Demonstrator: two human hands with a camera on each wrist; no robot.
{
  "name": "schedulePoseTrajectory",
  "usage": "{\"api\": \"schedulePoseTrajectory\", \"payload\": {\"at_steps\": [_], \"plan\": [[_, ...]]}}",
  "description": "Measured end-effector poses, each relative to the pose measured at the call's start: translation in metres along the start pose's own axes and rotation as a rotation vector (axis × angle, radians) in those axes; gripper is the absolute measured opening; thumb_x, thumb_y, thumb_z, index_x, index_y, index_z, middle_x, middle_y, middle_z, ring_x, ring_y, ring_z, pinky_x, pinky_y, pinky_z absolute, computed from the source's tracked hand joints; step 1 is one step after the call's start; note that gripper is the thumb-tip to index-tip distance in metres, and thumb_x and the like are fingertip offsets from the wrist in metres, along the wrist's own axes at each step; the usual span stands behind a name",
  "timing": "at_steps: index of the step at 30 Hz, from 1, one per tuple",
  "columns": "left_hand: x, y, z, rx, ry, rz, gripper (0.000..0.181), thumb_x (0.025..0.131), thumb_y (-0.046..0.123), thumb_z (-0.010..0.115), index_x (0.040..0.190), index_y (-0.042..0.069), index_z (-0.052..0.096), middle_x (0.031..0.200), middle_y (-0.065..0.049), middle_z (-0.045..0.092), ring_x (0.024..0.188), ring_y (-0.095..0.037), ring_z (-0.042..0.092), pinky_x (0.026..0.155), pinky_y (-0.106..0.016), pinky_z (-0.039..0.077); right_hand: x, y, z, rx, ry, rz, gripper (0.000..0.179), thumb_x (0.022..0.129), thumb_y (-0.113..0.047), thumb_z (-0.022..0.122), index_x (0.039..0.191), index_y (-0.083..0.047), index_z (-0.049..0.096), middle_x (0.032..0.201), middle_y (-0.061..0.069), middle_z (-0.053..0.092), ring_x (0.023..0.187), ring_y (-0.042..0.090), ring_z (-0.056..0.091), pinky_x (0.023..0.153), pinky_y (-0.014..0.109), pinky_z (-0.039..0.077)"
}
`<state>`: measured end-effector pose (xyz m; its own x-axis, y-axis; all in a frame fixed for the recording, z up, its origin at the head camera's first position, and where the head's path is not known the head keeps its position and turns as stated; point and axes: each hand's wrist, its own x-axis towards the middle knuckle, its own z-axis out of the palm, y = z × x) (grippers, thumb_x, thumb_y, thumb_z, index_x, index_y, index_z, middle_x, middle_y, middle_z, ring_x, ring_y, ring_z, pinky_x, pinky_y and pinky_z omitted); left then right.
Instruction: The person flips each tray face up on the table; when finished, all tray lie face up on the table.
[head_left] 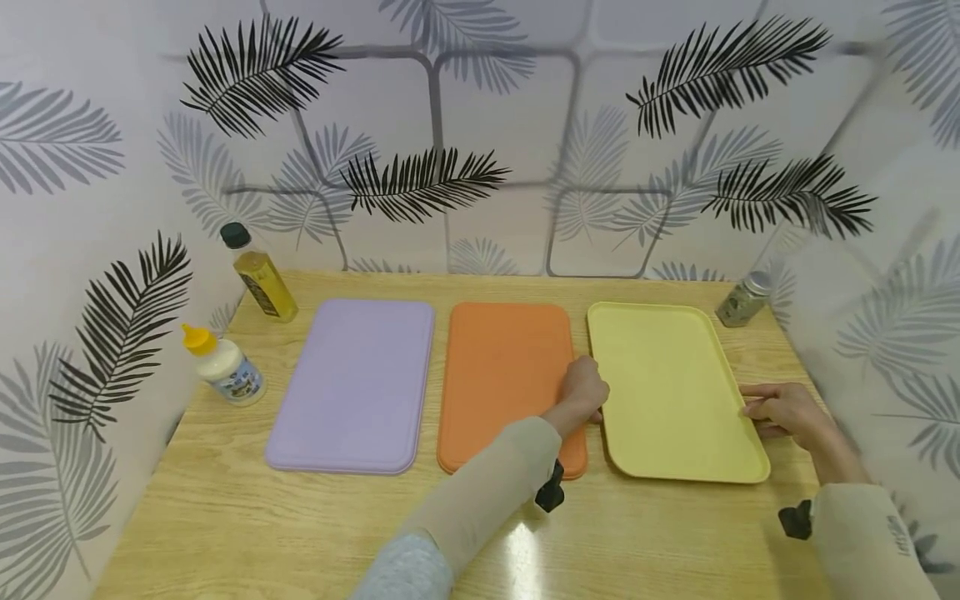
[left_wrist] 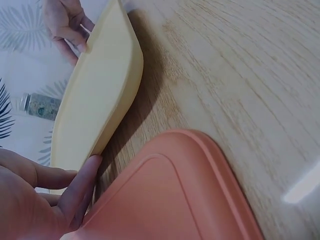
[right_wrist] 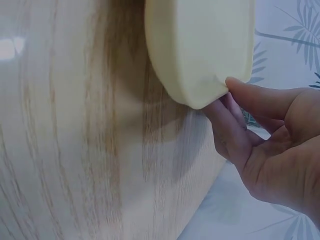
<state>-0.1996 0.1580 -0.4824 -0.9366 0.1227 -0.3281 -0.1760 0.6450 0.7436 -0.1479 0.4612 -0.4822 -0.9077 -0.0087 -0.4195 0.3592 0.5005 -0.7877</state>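
A yellow tray (head_left: 667, 392) is between my two hands at the right of the table. My left hand (head_left: 585, 386) grips its left long edge, reaching across the right side of an orange tray or board (head_left: 506, 375). On the opposite edge, my right hand (head_left: 787, 410) pinches the rim, thumb on top and fingers below, as the right wrist view shows. In the left wrist view, a shadow falls on the table beneath the tray's near edge. The left fingertips (left_wrist: 92, 165) are at the tray's side wall, close over the orange one.
A purple tray or board (head_left: 352, 383) lies left of the orange one. At the left stand a bottle of yellow oil (head_left: 266, 283) and a white glue bottle (head_left: 232, 375) with an orange cap. A small spice jar (head_left: 744, 300) stands at the back right, near the patterned wall cloth (head_left: 495, 125).
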Motion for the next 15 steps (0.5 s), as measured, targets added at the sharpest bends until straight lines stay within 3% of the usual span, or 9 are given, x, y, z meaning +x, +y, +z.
{"api": "schedulePoseTrajectory", "payload": {"at_steps": [3, 6, 9, 15], "plan": [[0.0002, -0.0004, 0.0004, 0.045, -0.003, 0.032, 0.024, 0.086, -0.008, 0.058, 0.108, -0.001, 0.065, 0.098, -0.013, 0.068, 0.055, -0.018, 0.059, 0.037, -0.023, 0.044, -0.0006, -0.0006, 0.0009, -0.015, 0.006, 0.007, 0.059, 0.09, 0.002, 0.059, 0.137, 0.021, 0.03, 0.088, 0.008, 0.071, 0.073, 0.013, 0.069, 0.066, 0.035, 0.059], [0.0018, -0.0012, 0.0021, 0.122, -0.003, 0.066, 0.009, 0.087, -0.005, 0.058, 0.084, 0.002, 0.063, 0.071, -0.01, 0.06, 0.047, -0.017, 0.054, 0.037, -0.022, 0.044, -0.0012, -0.0024, 0.0016, -0.039, 0.009, 0.02, 0.059, 0.09, 0.002, 0.058, 0.137, 0.021, 0.029, 0.086, 0.011, 0.071, 0.071, 0.018, 0.07, 0.064, 0.037, 0.059], [0.0034, -0.0016, 0.0041, 0.191, 0.013, 0.082, 0.016, 0.086, -0.003, 0.059, 0.073, 0.006, 0.059, 0.061, -0.006, 0.054, 0.047, -0.016, 0.053, 0.036, -0.021, 0.043, -0.0014, -0.0047, 0.0028, -0.05, 0.016, 0.04, 0.059, 0.089, 0.003, 0.059, 0.138, 0.021, 0.03, 0.085, 0.012, 0.071, 0.071, 0.022, 0.07, 0.063, 0.039, 0.059], [0.0029, -0.0003, 0.0046, 0.25, 0.025, 0.103, 0.025, 0.085, -0.005, 0.06, 0.064, 0.008, 0.055, 0.053, -0.005, 0.052, 0.043, -0.016, 0.052, 0.035, -0.021, 0.039, -0.0008, -0.0074, 0.0035, -0.08, 0.034, 0.057, 0.06, 0.089, 0.002, 0.062, 0.136, 0.021, 0.031, 0.084, 0.01, 0.07, 0.07, 0.022, 0.07, 0.062, 0.041, 0.059]]}}
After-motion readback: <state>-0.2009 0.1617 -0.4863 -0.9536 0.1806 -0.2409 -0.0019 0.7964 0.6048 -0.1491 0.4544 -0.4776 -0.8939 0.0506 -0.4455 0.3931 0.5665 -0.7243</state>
